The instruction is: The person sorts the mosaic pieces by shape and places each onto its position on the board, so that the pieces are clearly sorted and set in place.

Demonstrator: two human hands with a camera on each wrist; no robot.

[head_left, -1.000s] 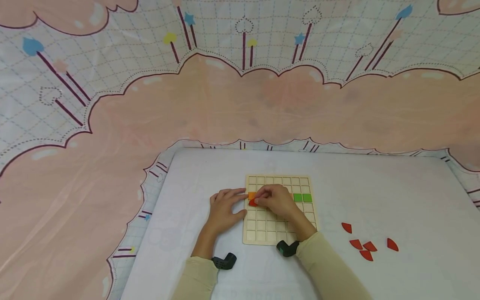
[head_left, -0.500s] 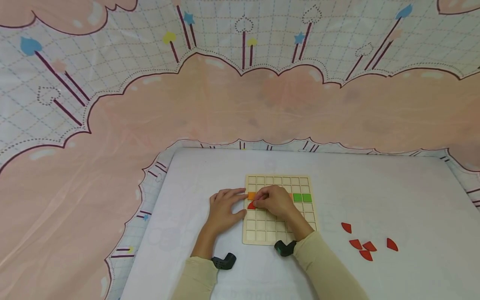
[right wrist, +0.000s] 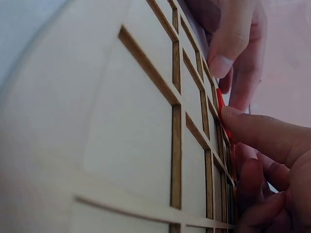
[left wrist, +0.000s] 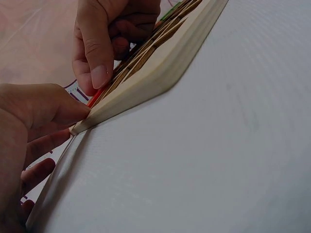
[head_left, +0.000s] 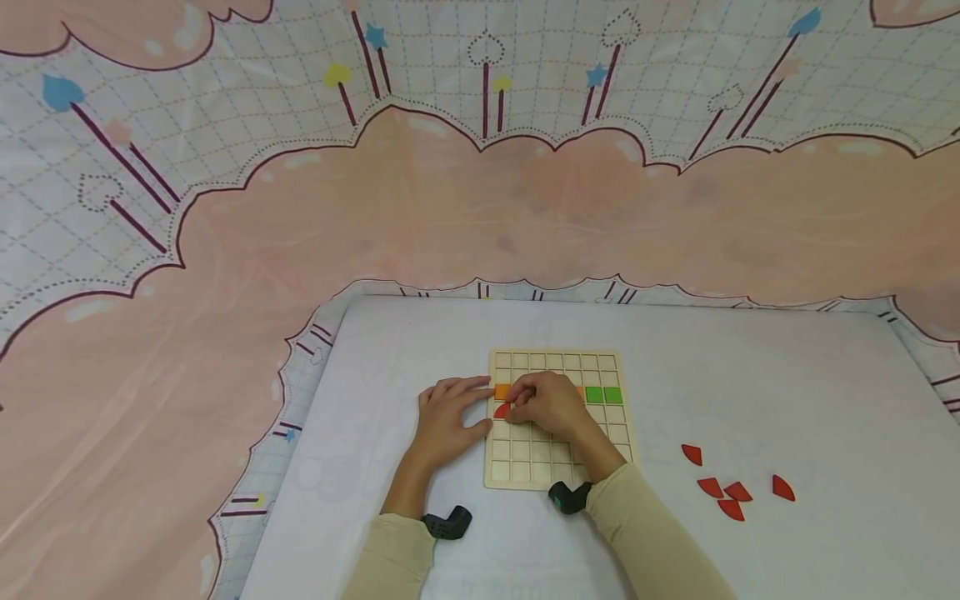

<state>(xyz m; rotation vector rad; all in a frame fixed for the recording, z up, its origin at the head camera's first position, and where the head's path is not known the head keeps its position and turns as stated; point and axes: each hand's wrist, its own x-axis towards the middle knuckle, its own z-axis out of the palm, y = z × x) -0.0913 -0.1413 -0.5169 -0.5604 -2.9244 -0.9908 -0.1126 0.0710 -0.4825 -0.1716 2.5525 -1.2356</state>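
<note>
A wooden grid board lies flat on the white table. My right hand reaches over it, thumb and fingertips on a red fan-shaped tile in the left column. The right wrist view shows the thumb lying on this red tile, whose far part is covered by fingers. Just above the tile sits an orange square. My left hand stays at the board's left edge, fingers extended, fingertips and thumb touching the rim. In the left wrist view, the left thumb meets the board's corner beside the red tile.
Green squares fill the right end of the orange square's row; my right hand hides its middle. Several loose red fan-shaped tiles lie on the table to the right. Black wrist cameras sit at both cuffs.
The red tile, tilted between my right fingers a second ago, has come down into the cell below the orange square. My right hand shifted very slightly; my left hand stayed put.
</note>
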